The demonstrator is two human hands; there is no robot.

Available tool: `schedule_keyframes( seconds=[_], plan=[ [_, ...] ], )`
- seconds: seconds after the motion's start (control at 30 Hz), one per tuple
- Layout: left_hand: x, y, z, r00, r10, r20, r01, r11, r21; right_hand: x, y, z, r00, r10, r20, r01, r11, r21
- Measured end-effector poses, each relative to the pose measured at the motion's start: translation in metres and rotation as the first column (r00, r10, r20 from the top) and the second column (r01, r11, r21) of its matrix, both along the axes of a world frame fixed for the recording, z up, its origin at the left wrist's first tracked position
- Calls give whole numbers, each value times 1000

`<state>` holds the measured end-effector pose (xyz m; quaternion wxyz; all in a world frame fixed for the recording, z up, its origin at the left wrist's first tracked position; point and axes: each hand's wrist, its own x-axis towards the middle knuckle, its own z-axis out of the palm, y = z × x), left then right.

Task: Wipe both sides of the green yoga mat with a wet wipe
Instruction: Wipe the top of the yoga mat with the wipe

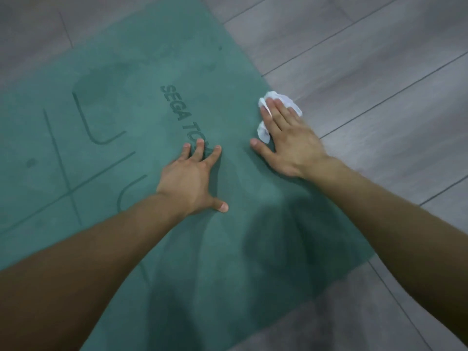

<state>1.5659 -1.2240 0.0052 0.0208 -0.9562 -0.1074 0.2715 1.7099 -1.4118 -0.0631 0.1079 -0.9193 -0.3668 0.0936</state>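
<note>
- Green yoga mat [121, 59] lies flat on the grey plank floor [379, 46], printed side up.
- My left hand [188, 178]: fingers spread, pressing down on the mat near its middle and covering part of the lettering; it holds nothing.
- My right hand [286, 138]: fingers straight, thumb splayed, pressing the white wet wipe [287, 98] flat at the mat's right edge.
- Wipe crumpled, partly over the mat's edge.

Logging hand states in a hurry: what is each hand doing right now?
Left hand: open, flat on the green yoga mat, holding nothing.
Right hand: open, straight fingers pressing the wet wipe onto the mat.
</note>
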Motion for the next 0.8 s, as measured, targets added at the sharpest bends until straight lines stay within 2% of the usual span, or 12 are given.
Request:
schedule_keyframes(
  seconds=[0.13, 0.33, 0.43, 0.57, 0.67, 0.7, 0.8],
  plan=[
    [1, 0, 5, 999, 34, -7, -34, 999, -35, 44, 66, 0, 999, 40, -19, -41, 997, -59],
    [-1, 2, 2, 998, 49, 29, -47, 998, -46, -28, -18, 0, 983, 179, 28, -179, 984, 1],
    [-1, 5, 4, 998, 53, 44, -50, 997, -58, -59, -44, 0, 985, 168, 27, -168, 986, -8],
    [-15, 16, 7, 992, 92, 86, -75, 980, -187, -11, 21, -1, 992, 123, 22, -122, 992, -19],
    [-42, 39, 12, 963, 222, 151, -190, 961, -200, 11, 96, -1, 999, -4, -53, 2, 999, -45],
    [-53, 50, 13, 949, 278, 149, -252, 953, -168, -5, 119, -1, 999, 24, -42, -25, 999, -37],
    [-77, 75, 5, 930, 368, 21, -366, 928, -74, -71, 144, -7, 938, 346, 5, -346, 938, 7]
  ],
)
